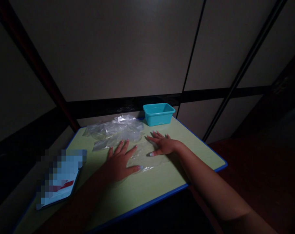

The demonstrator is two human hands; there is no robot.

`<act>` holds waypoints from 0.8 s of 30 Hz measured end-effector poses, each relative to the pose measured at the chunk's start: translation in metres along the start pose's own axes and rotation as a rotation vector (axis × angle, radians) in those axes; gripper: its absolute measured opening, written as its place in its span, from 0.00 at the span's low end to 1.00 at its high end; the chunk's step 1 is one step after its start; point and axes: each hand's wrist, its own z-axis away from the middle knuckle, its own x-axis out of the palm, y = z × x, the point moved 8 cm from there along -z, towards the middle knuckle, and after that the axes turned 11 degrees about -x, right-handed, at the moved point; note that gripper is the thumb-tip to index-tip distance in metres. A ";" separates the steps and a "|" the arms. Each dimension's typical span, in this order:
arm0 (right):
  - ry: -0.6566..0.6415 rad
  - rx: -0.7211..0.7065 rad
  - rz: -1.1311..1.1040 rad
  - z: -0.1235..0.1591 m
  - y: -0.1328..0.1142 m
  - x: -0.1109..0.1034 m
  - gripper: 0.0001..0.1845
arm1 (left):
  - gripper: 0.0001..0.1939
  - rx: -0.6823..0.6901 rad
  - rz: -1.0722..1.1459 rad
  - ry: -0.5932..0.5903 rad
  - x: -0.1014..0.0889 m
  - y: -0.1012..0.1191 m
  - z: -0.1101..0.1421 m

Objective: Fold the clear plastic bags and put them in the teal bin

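A clear plastic bag [147,158] lies flat on the light green tabletop between my two hands. My left hand [120,161] rests on its left side with the fingers spread. On the right side of the bag, my right hand [163,145] lies palm down, fingers stretched out and apart. Neither hand grips anything. Just beyond my left fingertips sits a crumpled heap of clear plastic bags [116,128]. Parts of the flat bag are covered by my hands, and its outline is faint in the dim light.
At the table's back corner stands a turquoise plastic basket [159,119]. A phone or tablet [61,182] with a lit, blurred screen lies at the left. The table [142,198] has a blue edge and stands against pale cabinet panels [123,48].
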 end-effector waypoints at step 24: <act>0.098 0.065 0.006 -0.007 0.015 -0.002 0.34 | 0.35 -0.336 -0.117 0.236 -0.026 -0.051 -0.014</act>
